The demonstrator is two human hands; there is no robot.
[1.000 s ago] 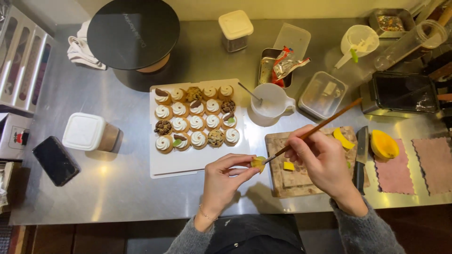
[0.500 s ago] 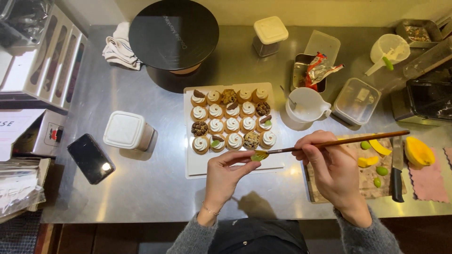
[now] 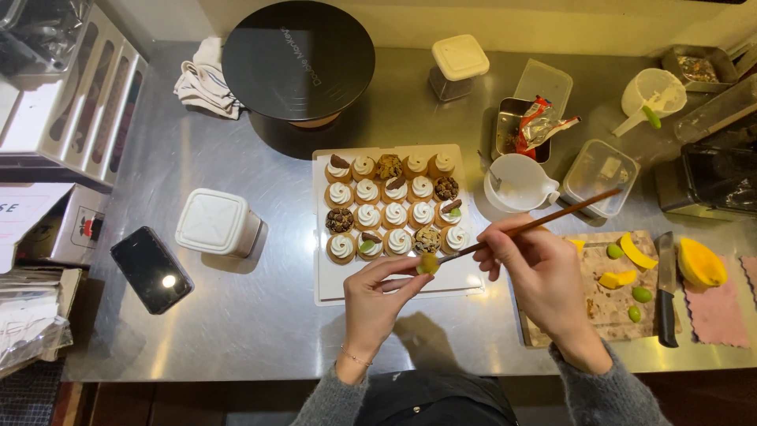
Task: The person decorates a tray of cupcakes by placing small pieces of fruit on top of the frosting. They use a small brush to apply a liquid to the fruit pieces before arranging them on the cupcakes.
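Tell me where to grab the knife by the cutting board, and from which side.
Grip the knife by its dark handle at the near end, coming from the table's front edge. It lies lengthwise, blade pointing away, along the cutting board's right edge; nothing covers the handle.

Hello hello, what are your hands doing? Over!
Left hand pinching a yellow fruit piece. Right hand holding chopsticks, tips at the fruit. Tart tray right below, nothing blocking.

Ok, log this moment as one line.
left hand: pinches yellow fruit piece | right hand: holds chopsticks, tips at the piece | below: white tray of cream tartlets
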